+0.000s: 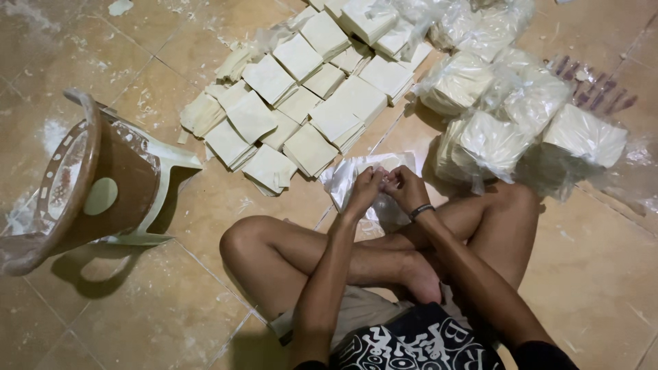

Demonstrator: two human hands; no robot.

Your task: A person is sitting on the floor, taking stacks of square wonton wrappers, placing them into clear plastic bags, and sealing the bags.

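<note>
I sit cross-legged on a tiled floor. My left hand [365, 186] and my right hand [406, 187] meet in front of my knees, both pinching the top of a clear plastic bag [344, 177] that lies crumpled on the floor. A dark band circles my right wrist. Just beyond the bag lies a spread of several stacks of pale square sheets [301, 89]. To the right of my hands are several filled, knotted plastic bags [490, 140] holding the same pale squares.
A brown and pale green plastic stool [113, 181] lies tipped on its side at the left. White dust and crumbs speckle the floor tiles [157, 301]. A pair of dark sandals [596, 85] sits at the far right behind the bags.
</note>
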